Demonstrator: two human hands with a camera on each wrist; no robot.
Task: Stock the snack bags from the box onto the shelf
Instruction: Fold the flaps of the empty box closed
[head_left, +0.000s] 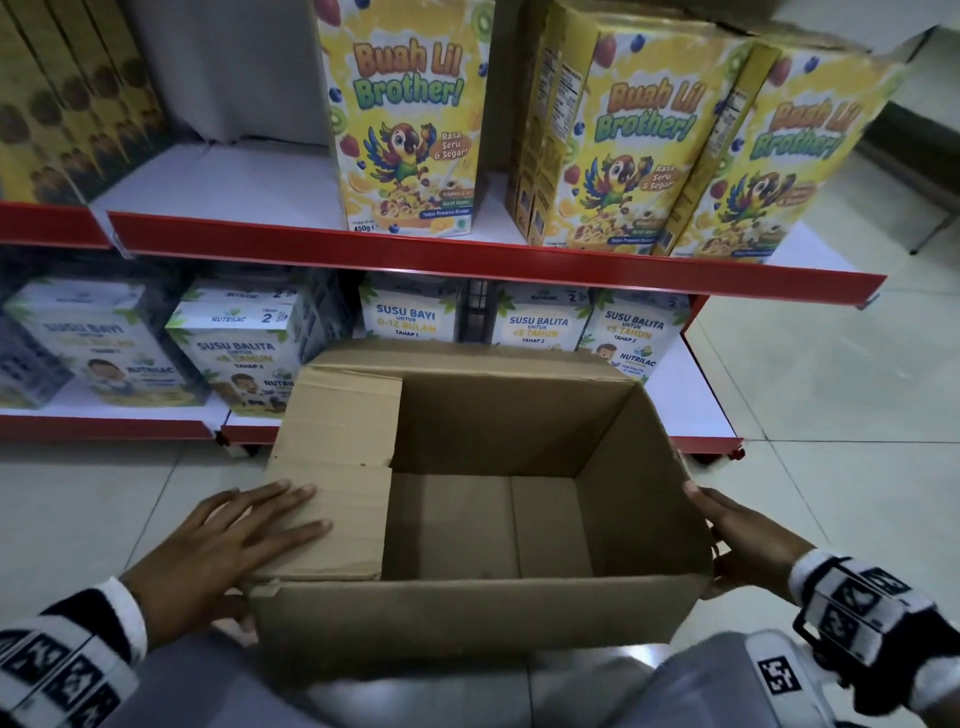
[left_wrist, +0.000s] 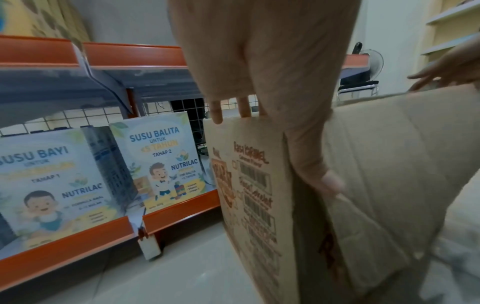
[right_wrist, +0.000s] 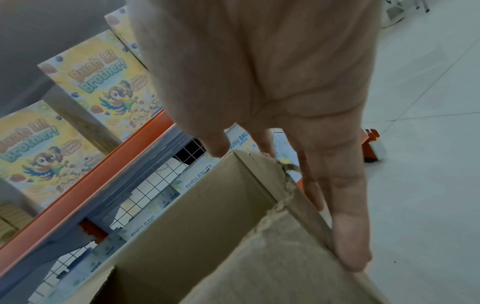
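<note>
Empty cardboard box held at both sides in front of the shelf; no snack bags in view.

Nearest: left hand (head_left: 218, 540) lies flat, fingers straight, on the box's folded-in left flap (head_left: 332, 467); right hand (head_left: 737, 535) is pressed against the outer right wall with fingers extended, not curled round anything. The cardboard box (head_left: 467, 608) stands open on the tiled floor (head_left: 831, 415), interior bare down to the bottom panels. Beyond it, lower shelf (head_left: 691, 400) carries Nutrilac milk cartons (head_left: 244, 353); upper shelf (head_left: 218, 182) carries Buah Lil Brother cereal boxes (head_left: 410, 114), with a bare stretch on its left. Judgement: unloading looks finished, or the bags lie elsewhere. Next move probably calls for shifting or closing the box with both hands, keeping it clear of the lower shelf.
</note>
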